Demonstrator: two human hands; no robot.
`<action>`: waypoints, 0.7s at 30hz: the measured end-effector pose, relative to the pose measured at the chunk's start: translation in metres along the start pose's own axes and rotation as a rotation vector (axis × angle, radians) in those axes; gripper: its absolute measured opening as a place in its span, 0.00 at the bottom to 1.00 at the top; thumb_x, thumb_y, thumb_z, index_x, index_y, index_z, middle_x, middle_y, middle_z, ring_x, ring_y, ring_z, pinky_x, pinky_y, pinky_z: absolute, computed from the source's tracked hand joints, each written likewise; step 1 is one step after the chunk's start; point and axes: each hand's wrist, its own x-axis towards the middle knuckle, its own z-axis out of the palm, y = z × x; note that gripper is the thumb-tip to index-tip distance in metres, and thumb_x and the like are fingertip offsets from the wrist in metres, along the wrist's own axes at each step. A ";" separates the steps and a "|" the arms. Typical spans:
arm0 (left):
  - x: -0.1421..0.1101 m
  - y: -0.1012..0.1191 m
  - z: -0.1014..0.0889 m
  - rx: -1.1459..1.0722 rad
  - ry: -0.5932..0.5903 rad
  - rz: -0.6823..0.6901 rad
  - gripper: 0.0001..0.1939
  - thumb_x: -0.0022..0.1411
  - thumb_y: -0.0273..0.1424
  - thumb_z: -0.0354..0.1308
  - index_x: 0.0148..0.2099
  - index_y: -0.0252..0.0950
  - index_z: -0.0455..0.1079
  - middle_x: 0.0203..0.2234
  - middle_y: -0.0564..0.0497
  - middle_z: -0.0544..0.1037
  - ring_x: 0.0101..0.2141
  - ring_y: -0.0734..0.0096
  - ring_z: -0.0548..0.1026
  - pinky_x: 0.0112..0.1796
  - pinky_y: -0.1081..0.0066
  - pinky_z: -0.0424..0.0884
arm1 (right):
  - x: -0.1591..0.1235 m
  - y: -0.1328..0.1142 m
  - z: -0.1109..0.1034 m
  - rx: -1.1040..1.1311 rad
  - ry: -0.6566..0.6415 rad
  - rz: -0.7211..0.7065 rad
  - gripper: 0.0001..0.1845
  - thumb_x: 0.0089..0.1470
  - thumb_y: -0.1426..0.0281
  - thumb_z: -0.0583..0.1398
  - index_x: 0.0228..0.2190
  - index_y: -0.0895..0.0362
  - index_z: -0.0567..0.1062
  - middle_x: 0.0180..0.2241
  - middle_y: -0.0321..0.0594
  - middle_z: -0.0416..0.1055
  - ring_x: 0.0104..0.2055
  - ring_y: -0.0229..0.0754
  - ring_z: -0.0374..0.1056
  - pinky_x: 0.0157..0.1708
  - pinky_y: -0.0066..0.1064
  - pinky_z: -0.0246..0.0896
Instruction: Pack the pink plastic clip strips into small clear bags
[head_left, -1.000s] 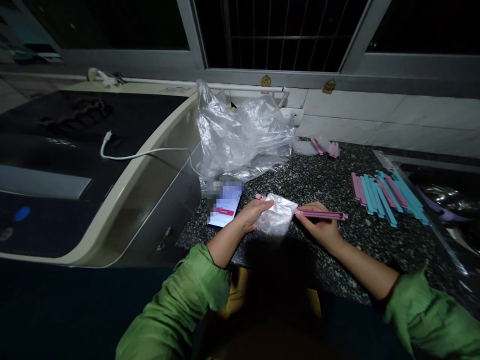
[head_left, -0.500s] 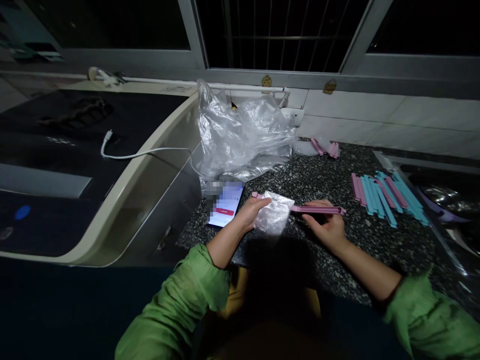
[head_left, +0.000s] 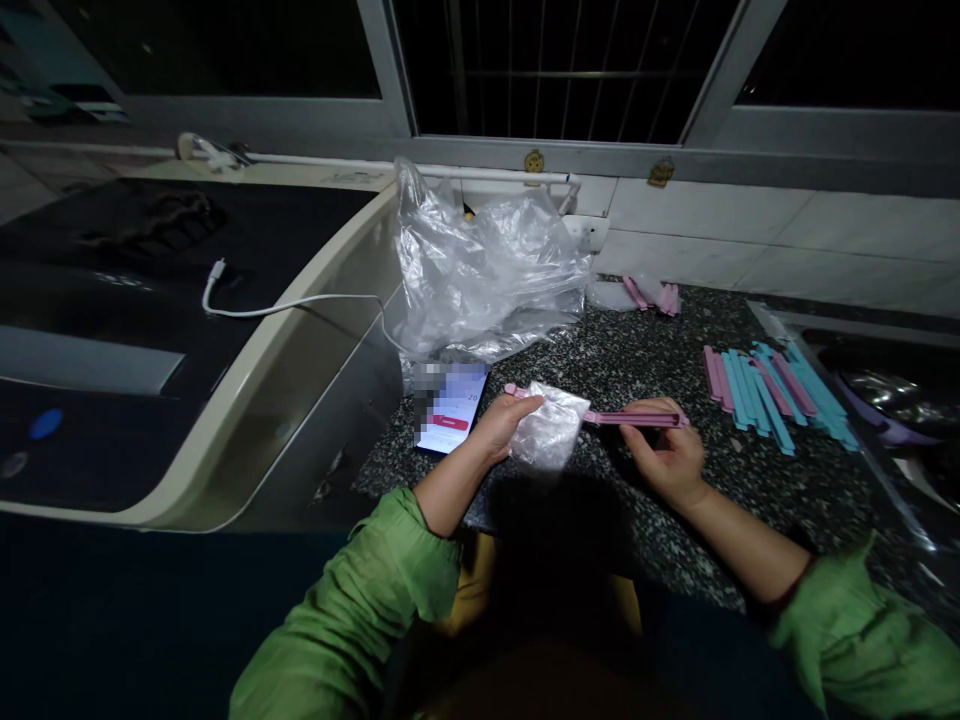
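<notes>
My left hand pinches a small clear plastic bag, thumb on top. A long pink bag sealing clip runs across the bag's upper part. Its left tip pokes out beside my left fingers, and its longer right part sticks out past the bag. Around that right end are the fingers of my right hand, with the thumb below the clip. Whether the clip's two bars are fully pressed together under the bag, I cannot tell.
Several pink and light-blue clips lie on the speckled counter at right, near a sink. Behind is a crumpled plastic bag. A lit phone lies left of my hands, beside a washing machine. Smaller pink clips sit near the wall.
My right hand has slid slightly right along the clip, toward its far end. My left hand and the bag have stayed in place.
</notes>
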 end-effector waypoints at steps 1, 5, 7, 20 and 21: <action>0.000 -0.001 0.000 0.010 0.000 0.002 0.19 0.28 0.37 0.70 0.20 0.28 0.70 0.14 0.50 0.73 0.17 0.75 0.69 0.23 0.74 0.62 | 0.000 -0.001 0.000 -0.002 -0.003 -0.005 0.10 0.48 0.77 0.59 0.34 0.54 0.70 0.30 0.39 0.71 0.32 0.42 0.68 0.33 0.38 0.64; 0.002 -0.004 0.000 0.069 -0.003 0.022 0.20 0.28 0.40 0.70 0.20 0.28 0.70 0.14 0.50 0.73 0.17 0.75 0.69 0.23 0.74 0.61 | 0.001 -0.003 -0.001 -0.014 -0.014 -0.005 0.09 0.48 0.77 0.60 0.33 0.54 0.71 0.30 0.39 0.72 0.33 0.42 0.67 0.32 0.37 0.64; 0.002 -0.005 0.000 0.103 -0.006 0.042 0.21 0.29 0.41 0.69 0.20 0.28 0.70 0.14 0.50 0.73 0.17 0.76 0.68 0.23 0.74 0.60 | 0.001 -0.005 -0.001 -0.021 -0.030 0.004 0.09 0.48 0.77 0.60 0.33 0.54 0.71 0.30 0.39 0.72 0.33 0.42 0.67 0.32 0.36 0.64; 0.001 -0.011 0.003 0.294 -0.015 0.166 0.18 0.36 0.41 0.65 0.21 0.30 0.69 0.15 0.53 0.71 0.18 0.78 0.64 0.22 0.75 0.57 | -0.002 -0.002 0.006 0.013 -0.068 -0.023 0.10 0.46 0.76 0.62 0.32 0.54 0.71 0.28 0.39 0.73 0.30 0.41 0.67 0.30 0.35 0.63; 0.000 -0.010 0.004 0.307 -0.018 0.169 0.18 0.37 0.41 0.65 0.21 0.30 0.69 0.15 0.53 0.70 0.18 0.79 0.64 0.22 0.75 0.56 | -0.002 -0.002 0.006 0.009 -0.072 -0.024 0.10 0.46 0.76 0.62 0.33 0.54 0.71 0.28 0.39 0.73 0.30 0.41 0.67 0.30 0.35 0.63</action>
